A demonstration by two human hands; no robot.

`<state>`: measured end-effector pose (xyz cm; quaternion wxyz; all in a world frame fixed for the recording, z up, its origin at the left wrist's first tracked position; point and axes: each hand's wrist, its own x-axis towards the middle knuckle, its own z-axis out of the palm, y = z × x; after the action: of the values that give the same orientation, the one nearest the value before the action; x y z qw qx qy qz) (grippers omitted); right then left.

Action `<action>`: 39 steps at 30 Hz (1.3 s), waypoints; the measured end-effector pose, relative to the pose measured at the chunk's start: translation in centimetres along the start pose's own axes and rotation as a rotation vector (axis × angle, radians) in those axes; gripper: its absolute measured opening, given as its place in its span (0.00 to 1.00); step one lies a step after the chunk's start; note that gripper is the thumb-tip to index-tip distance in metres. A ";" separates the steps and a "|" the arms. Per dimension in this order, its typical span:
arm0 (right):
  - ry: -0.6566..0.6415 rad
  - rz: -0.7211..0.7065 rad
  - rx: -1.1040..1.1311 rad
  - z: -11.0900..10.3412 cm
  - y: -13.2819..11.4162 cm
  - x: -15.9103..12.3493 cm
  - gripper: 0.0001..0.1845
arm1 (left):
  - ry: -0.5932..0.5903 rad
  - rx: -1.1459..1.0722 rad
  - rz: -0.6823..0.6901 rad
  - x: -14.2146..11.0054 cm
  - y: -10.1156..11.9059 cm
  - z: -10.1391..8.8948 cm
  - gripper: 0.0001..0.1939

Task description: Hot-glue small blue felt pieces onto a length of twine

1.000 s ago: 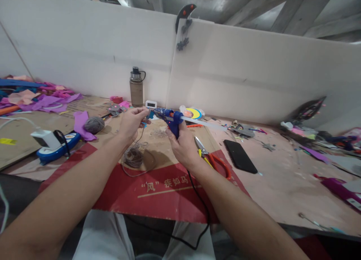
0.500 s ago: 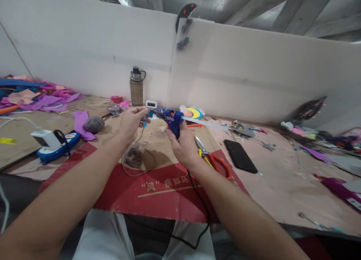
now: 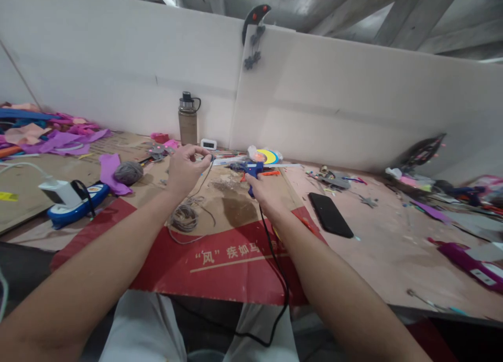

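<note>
Pinched between the fingertips of my left hand (image 3: 185, 165) is the end of a grey cord (image 3: 205, 179), with a small dark bluish bit at the tip. The cord runs down to a loose coil (image 3: 184, 218) on the cardboard (image 3: 236, 278). My right hand (image 3: 262, 188) is closed round the handle of a blue glue gun (image 3: 254, 169), farther back and low over the board. Its nozzle points left, and a clear glue stick (image 3: 286, 165) juts from its rear. Red-handled scissors (image 3: 302, 221) lie mostly hidden under my right forearm.
A black phone (image 3: 330, 215) lies to the right. On the left are a grey yarn ball (image 3: 129, 172) and a blue power strip (image 3: 78, 207). A bottle (image 3: 187, 122) stands by the white wall panel. The gun's black cable (image 3: 281, 270) hangs over the front edge.
The glue gun has moved away from the left fingertips, back and lower toward the board. My left hand stays nearly in place with the cord. The scissors are now mostly covered.
</note>
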<state>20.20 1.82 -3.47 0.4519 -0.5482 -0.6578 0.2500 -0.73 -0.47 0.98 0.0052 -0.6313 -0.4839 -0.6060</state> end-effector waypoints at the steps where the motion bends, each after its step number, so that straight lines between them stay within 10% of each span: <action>1: -0.029 0.050 -0.054 -0.1 0.4 0.2 0.15 | -0.020 0.005 0.045 -0.1 0.3 0.0 0.02; 8: 0.100 -0.102 -0.435 -1.1 -1.2 -0.5 0.11 | -0.061 0.008 0.186 -0.8 0.6 0.4 0.04; 12: 0.079 -0.299 0.180 0.7 -4.1 -1.9 0.06 | -0.062 0.034 0.280 -1.1 1.1 0.4 0.04; 19: -0.184 -0.046 0.931 3.6 -6.2 -3.1 0.17 | -0.065 0.076 0.337 -1.4 1.7 0.4 0.05; 39: 0.085 -0.247 0.370 1.5 -6.9 -3.4 0.06 | -0.168 -0.247 -0.065 -2.0 2.8 0.9 0.03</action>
<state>15.42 -3.04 0.37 0.5991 -0.3814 -0.6433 0.2860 2.14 -2.66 0.83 -0.1325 -0.6597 -0.4245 -0.6059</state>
